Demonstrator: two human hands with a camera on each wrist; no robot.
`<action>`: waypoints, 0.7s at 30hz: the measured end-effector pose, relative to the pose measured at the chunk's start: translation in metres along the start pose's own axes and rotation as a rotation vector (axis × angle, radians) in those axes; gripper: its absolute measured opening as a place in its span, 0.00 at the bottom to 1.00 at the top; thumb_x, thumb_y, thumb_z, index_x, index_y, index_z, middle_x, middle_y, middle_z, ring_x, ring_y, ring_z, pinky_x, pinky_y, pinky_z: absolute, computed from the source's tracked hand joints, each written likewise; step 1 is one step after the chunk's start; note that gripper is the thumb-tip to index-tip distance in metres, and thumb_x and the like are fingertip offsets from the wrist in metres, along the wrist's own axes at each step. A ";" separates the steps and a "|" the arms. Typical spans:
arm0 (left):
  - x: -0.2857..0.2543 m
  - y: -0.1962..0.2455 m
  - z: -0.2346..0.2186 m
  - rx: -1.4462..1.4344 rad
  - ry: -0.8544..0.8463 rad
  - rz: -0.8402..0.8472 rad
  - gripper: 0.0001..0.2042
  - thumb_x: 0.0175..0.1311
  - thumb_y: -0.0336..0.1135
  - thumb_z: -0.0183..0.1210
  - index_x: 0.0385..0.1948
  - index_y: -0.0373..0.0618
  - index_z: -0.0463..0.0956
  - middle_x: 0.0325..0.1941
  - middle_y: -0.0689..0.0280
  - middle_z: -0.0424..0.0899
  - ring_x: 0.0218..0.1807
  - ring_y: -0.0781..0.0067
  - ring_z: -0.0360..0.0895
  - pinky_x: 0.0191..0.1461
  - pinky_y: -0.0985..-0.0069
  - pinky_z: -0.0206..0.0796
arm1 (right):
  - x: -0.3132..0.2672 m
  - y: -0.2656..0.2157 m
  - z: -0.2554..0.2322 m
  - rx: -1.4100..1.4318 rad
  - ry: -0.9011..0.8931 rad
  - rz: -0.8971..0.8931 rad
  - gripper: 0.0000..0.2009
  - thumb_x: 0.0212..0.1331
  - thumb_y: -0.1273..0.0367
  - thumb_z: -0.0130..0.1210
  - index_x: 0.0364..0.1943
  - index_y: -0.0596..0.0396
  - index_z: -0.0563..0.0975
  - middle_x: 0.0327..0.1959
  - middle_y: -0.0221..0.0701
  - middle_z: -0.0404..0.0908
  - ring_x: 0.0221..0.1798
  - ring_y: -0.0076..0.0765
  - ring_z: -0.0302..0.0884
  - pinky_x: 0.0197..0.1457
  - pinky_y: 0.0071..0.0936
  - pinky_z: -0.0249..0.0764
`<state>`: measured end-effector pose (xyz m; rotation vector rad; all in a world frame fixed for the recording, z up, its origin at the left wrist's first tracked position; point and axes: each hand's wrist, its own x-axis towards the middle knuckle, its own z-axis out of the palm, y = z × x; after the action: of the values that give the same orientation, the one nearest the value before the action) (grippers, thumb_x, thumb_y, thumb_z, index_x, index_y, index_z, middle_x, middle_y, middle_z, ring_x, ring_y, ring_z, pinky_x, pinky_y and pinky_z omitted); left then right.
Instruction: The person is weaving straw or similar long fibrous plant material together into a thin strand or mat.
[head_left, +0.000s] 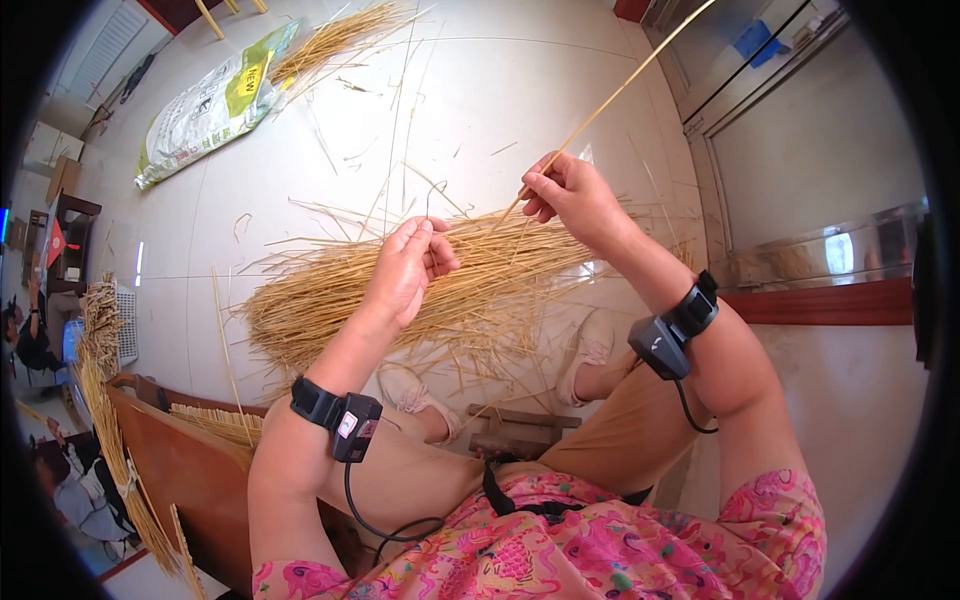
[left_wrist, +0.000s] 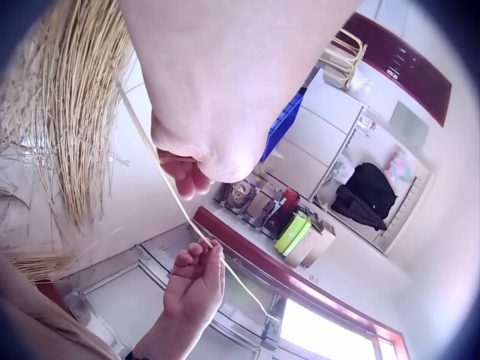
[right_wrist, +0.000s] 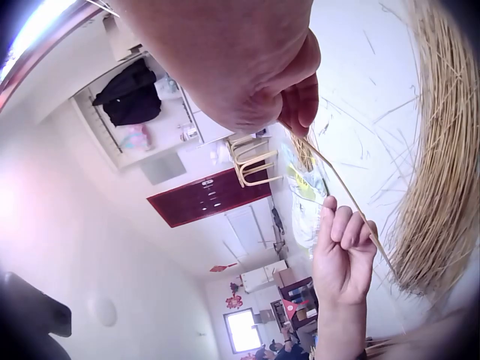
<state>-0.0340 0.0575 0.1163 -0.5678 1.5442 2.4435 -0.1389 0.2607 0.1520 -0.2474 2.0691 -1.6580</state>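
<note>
My right hand (head_left: 575, 200) pinches a long straw stalk (head_left: 625, 85) between thumb and fingers. The stalk slants from the upper right down toward the straw heap (head_left: 330, 310), which lies on the floor below both hands. My left hand (head_left: 405, 265), lower and to the left, holds a thin dark strand (head_left: 429, 195) with a bent tip at its thumb and forefinger. In the right wrist view the left hand (right_wrist: 345, 255) has its fingers curled, and the stalk (right_wrist: 341, 176) passes close by them. The left wrist view shows the right hand (left_wrist: 193, 289) gripping the stalk.
A white and green sack (head_left: 205, 120) with more straw (head_left: 340, 40) lies on the tiles at upper left. Beside the left leg stands a brown wooden board (head_left: 185, 450) with bundled straw (head_left: 100, 340) along it. Glass doors (head_left: 820, 150) line the right.
</note>
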 end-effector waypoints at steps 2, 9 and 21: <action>0.003 -0.002 -0.009 0.034 -0.084 -0.039 0.10 0.71 0.34 0.38 0.38 0.39 0.68 0.22 0.72 0.68 0.23 0.83 0.64 0.28 0.84 0.59 | 0.000 -0.002 -0.001 0.001 0.024 0.016 0.07 0.65 0.69 0.46 0.36 0.61 0.70 0.29 0.31 0.75 0.29 0.23 0.75 0.31 0.18 0.72; 0.009 -0.016 -0.031 0.925 -0.119 -0.190 0.11 0.66 0.36 0.43 0.42 0.39 0.69 0.17 0.73 0.68 0.20 0.80 0.61 0.25 0.79 0.56 | 0.015 -0.010 -0.033 -0.056 0.318 -0.042 0.06 0.64 0.71 0.45 0.35 0.61 0.70 0.26 0.31 0.75 0.25 0.22 0.76 0.27 0.19 0.73; -0.004 -0.022 -0.002 0.955 -0.311 0.127 0.20 0.62 0.34 0.54 0.54 0.36 0.65 0.53 0.50 0.73 0.52 0.63 0.74 0.53 0.71 0.67 | 0.010 -0.008 -0.029 -0.039 0.175 -0.094 0.08 0.65 0.71 0.44 0.36 0.62 0.71 0.26 0.30 0.75 0.26 0.22 0.76 0.28 0.19 0.73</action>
<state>-0.0217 0.0655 0.0988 0.0877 2.3217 1.4475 -0.1625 0.2800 0.1620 -0.2232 2.2522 -1.7511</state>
